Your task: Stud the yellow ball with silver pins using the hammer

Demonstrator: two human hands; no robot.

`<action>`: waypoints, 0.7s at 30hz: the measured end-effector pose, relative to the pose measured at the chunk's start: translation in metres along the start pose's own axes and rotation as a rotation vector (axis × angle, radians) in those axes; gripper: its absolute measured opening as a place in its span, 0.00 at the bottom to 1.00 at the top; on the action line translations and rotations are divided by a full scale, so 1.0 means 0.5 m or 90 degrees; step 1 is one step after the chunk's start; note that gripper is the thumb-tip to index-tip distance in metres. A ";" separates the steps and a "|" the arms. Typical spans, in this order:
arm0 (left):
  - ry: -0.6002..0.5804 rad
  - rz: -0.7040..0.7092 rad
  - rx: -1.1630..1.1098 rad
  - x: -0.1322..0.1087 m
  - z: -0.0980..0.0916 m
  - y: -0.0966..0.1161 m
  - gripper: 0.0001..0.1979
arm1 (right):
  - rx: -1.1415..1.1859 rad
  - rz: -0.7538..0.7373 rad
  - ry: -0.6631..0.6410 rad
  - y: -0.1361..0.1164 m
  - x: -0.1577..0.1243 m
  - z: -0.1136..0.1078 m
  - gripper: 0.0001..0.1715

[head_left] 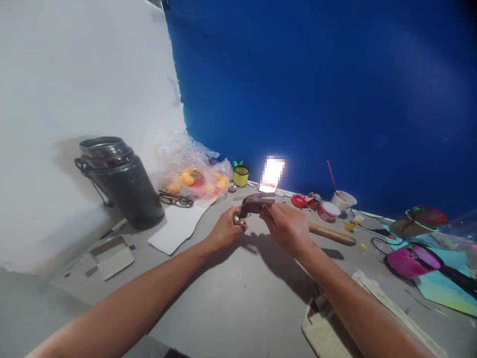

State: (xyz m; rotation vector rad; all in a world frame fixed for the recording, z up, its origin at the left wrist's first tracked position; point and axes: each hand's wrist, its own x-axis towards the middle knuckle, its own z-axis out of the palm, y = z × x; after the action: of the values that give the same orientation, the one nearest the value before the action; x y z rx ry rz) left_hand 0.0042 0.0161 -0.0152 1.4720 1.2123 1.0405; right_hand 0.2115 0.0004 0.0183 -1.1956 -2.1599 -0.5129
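My right hand (285, 224) is closed around a hammer just behind its dark metal head (253, 203); the wooden handle (331, 233) sticks out to the right over the grey table (231, 293). My left hand (223, 231) pinches a small shiny metal piece (238, 219) right under the hammer head. Both hands meet above the middle of the table.
A dark metal jug (119, 181) stands at the left by the white wall. Behind are a plastic bag of orange balls (194, 174), glasses (175, 199), a yellow cup (241, 176), paint pots (328, 211), white paper (179, 223), and coloured paper shapes (428, 263) at the right.
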 end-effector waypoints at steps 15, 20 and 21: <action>0.033 -0.062 -0.040 0.013 -0.024 0.019 0.11 | 0.059 0.299 -0.266 0.072 0.006 0.019 0.11; 0.133 -0.041 0.017 0.044 -0.057 -0.004 0.09 | 0.019 0.351 -0.417 0.096 0.001 0.035 0.12; 0.144 -0.037 0.040 0.048 -0.061 -0.009 0.08 | 0.014 0.344 -0.427 0.096 -0.001 0.038 0.12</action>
State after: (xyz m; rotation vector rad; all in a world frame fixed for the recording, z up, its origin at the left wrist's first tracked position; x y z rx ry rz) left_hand -0.0227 0.0444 -0.0123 1.3854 1.4499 1.1623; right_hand 0.2466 0.0361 0.0060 -2.0595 -2.1817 0.1785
